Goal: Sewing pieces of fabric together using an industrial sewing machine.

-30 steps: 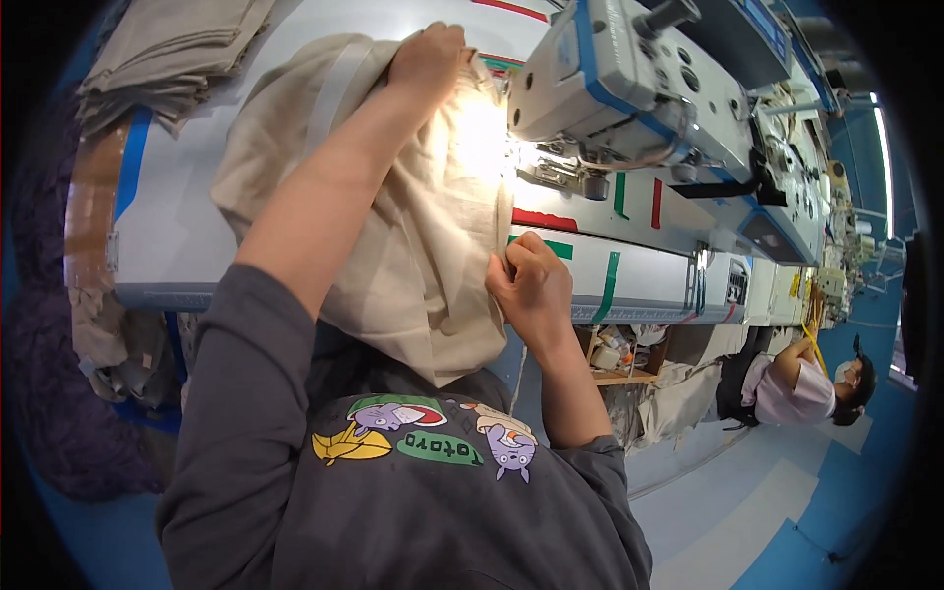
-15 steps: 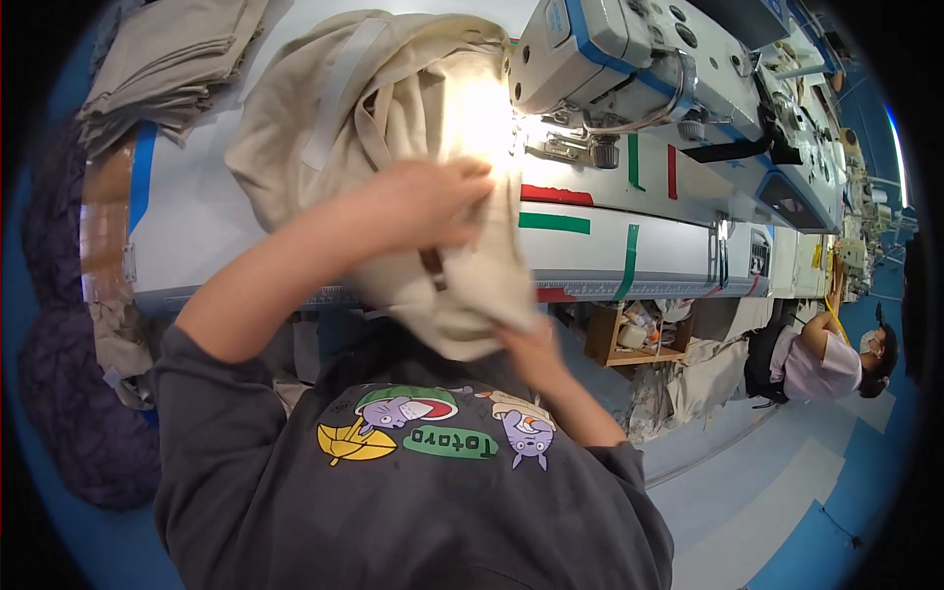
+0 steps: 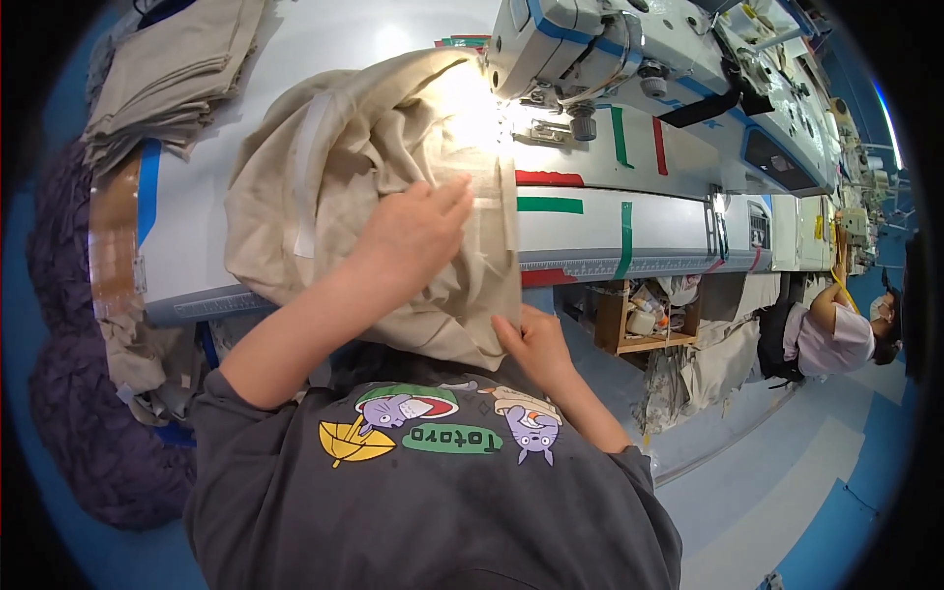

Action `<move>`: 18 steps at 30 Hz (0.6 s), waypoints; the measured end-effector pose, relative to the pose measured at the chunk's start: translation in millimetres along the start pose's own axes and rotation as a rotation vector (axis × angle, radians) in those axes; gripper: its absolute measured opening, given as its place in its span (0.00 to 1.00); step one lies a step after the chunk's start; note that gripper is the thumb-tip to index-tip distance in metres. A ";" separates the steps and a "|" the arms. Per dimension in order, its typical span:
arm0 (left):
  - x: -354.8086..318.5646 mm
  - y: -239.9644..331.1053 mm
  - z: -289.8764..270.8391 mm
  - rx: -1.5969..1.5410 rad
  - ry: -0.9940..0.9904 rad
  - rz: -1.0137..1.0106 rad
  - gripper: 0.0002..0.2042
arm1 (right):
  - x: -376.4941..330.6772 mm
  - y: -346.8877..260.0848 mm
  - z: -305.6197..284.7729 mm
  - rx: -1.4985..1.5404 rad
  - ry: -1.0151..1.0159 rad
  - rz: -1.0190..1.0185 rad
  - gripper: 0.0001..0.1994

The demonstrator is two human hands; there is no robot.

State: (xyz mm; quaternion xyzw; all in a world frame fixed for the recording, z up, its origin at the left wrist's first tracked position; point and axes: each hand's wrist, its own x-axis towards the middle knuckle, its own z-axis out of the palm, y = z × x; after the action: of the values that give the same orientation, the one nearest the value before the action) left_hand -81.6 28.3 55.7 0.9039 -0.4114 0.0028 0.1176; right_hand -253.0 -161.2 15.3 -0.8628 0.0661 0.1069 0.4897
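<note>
A bulky piece of beige fabric point(image 3: 364, 187) is lying bunched on the white worktop point(image 3: 187, 216), directly in front of the sewing machine point(image 3: 639, 59). The cloth is plain, matt and heavily creased, folding over itself in several soft ridges. A paler strip is running down its side farthest from the machine. The end nearest the machine is sitting under the machine's lamp and is glaring almost white there. The near portion is hanging off the worktop edge toward the person's dark grey shirt point(image 3: 433, 492).

The left hand point(image 3: 413, 231) is lying on top of the fabric, fingers curled and pressing into a fold, gripping the cloth. The right hand point(image 3: 536, 344) is sitting below the worktop edge, pinching the hanging lower edge of the same fabric between thumb and fingers.

A stack of folded beige pieces point(image 3: 167, 79) is resting on the worktop well away from the machine, beyond the bunched fabric. Red and green tape strips point(image 3: 551, 192) are marking the worktop just beside the fabric, below the machine. Another person point(image 3: 836, 334) is sitting well apart from the machine, at a further station.
</note>
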 end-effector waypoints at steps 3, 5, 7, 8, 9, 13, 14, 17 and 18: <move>-5.4 -3.7 12.2 -0.081 -0.073 -0.050 0.21 | 1.2 -5.1 -1.7 -0.160 0.026 -0.090 0.10; -12.7 -23.0 9.0 -0.248 0.089 -0.133 0.17 | 2.7 -5.8 -3.7 -0.236 0.089 -0.192 0.11; -17.8 -52.7 -6.3 -0.318 0.233 -0.133 0.16 | 6.3 -2.9 -8.1 -0.194 0.063 -0.157 0.09; -17.9 -68.8 -16.8 -0.418 0.335 -0.061 0.16 | 9.6 -0.2 -11.3 -0.116 0.086 -0.179 0.08; -18.8 -89.7 -31.2 -0.399 0.416 -0.188 0.16 | 14.3 3.2 -15.4 -0.031 0.145 -0.199 0.07; -5.7 -216.5 -91.8 -0.051 0.641 -0.463 0.13 | 43.5 16.4 -24.8 0.125 0.304 -0.273 0.09; -4.5 -251.9 -100.8 0.041 0.651 -0.448 0.13 | 49.8 18.6 -26.3 0.207 0.299 -0.143 0.11; -10.0 -339.9 -96.9 0.157 0.500 -0.535 0.12 | 59.0 21.7 -28.5 0.277 0.306 -0.039 0.15; -10.9 -361.8 -89.9 0.188 0.340 -0.607 0.11 | 59.9 21.8 -28.7 0.284 0.327 -0.041 0.17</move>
State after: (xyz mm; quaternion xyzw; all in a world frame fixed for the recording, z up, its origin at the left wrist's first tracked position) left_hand 188.6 285.1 66.0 0.9783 -0.0968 0.1559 0.0963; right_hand -196.4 -197.6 -3.4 -0.7922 0.1413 -0.0548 0.5912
